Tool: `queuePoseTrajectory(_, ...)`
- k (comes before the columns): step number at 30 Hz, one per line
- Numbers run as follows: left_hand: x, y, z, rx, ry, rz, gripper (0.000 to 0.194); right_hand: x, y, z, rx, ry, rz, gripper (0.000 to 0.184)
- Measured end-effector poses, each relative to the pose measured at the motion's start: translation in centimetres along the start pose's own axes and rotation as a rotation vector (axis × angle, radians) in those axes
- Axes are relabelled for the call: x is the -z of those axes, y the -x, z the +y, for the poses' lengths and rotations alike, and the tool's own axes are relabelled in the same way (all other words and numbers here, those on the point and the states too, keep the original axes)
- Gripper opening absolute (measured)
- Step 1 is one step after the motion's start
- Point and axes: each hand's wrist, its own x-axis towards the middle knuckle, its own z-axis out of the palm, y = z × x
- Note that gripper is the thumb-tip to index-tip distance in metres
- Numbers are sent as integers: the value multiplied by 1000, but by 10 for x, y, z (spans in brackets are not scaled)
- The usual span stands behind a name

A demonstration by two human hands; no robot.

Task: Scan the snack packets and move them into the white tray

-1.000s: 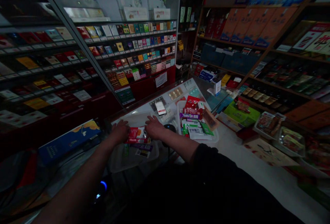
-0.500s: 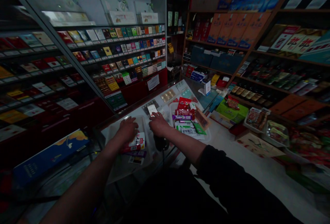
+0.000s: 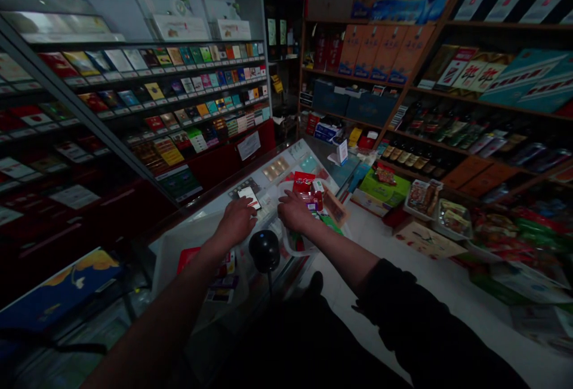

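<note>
Snack packets (image 3: 188, 256) already lie in the plastic bin (image 3: 165, 252) left of the black scanner (image 3: 264, 250); other packets (image 3: 304, 182) remain in the tray (image 3: 299, 252) to its right. Beyond the scanner, the left hand (image 3: 239, 220) nears a phone (image 3: 249, 195), the right hand (image 3: 296, 212) overhangs the tray; whether their fingers grip is unclear.
</note>
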Motion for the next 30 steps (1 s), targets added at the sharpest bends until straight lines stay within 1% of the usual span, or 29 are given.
queuePoseTrajectory(4,-8,-20,12,-43,25,-10,24,2,13,28,-72,3,-17,26)
queuePoseTrajectory(10,-20,-45,28,-77,51,-40,26,7,34,64,-207,-4,-26,35)
queuePoseTrajectory(14,-25,-61,39,-84,42,-77,27,4,42,86,-291,2,-20,42)
queuePoseTrajectory(16,-28,-70,44,-83,33,-101,29,-1,44,95,-321,-3,-8,40)
queuePoseTrajectory(19,-35,-82,49,-80,20,-126,36,-10,47,104,-355,-7,24,38)
queuePoseTrajectory(22,-46,-91,50,-85,8,-113,40,-20,50,109,-377,-7,22,39)
queuePoseTrajectory(25,-57,-98,49,-101,-13,-93,40,-29,51,113,-393,-3,17,43)
queuePoseTrajectory(30,-73,-106,49,-105,-59,-120,36,-41,53,117,-409,5,59,44)
